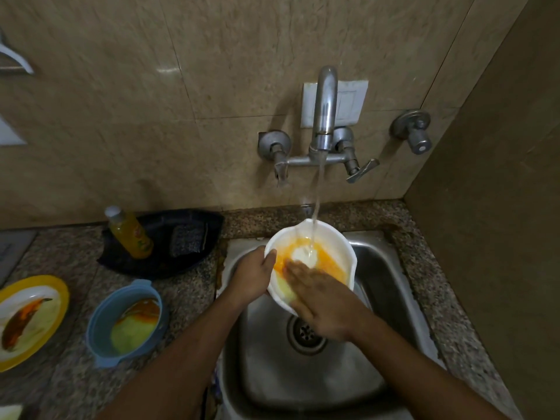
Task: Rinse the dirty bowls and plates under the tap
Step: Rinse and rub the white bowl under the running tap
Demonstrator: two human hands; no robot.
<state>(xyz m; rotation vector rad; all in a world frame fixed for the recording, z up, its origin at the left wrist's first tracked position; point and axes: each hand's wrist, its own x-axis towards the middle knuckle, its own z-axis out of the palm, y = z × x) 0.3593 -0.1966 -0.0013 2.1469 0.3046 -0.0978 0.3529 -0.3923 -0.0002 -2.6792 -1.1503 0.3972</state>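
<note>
Left hand — white bowl's rim

sink — brushed steel | tap — dull metal | counter — speckled granite (polished) | bowl — glossy plastic

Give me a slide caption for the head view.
Left hand holds white bowl under tap; right hand rubs inside.

The bowl under the tap is white, smeared orange-yellow inside with a clean white patch where the water lands. A blue bowl holds pale green and orange-brown residue. The plate has a yellow rim, a white centre and dark brown and orange streaks. The bottle is yellow-orange with a white cap, in a black tray beside what seems a dark chequered scrubber. The table is speckled brown-grey, the sink grey steel, the wall mottled beige.
</note>
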